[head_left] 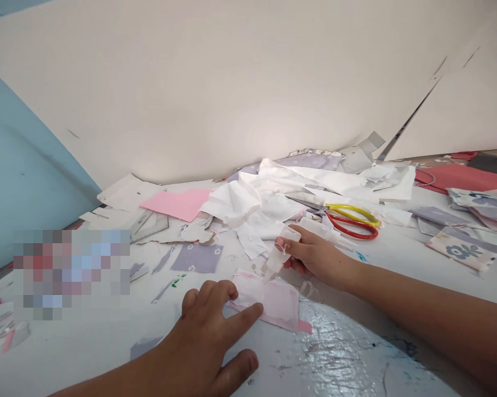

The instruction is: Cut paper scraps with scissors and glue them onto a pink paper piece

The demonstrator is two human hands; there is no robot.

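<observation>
My right hand (310, 253) is closed around a small translucent white squeeze bottle (282, 248), tilted so its nozzle points down. The nozzle tip is at a small pink piece with a whitish layer on it (279, 306), lying flat on the table. With fingers spread, my left hand (215, 331) rests at that piece's left edge, the index fingertip touching it. Just behind my right hand lies another translucent bottle (320, 230), partly hidden. Scissors with one yellow and one red handle (351, 220) lie beyond it.
Crumpled white fabric (252, 198) is heaped at the back against a pale board (232, 82). Pink paper (176, 204), a clear set square (149, 226) and a lavender scrap (196, 258) lie to the left. Patterned fabric pieces (463, 248) and red sheets (471, 177) lie right.
</observation>
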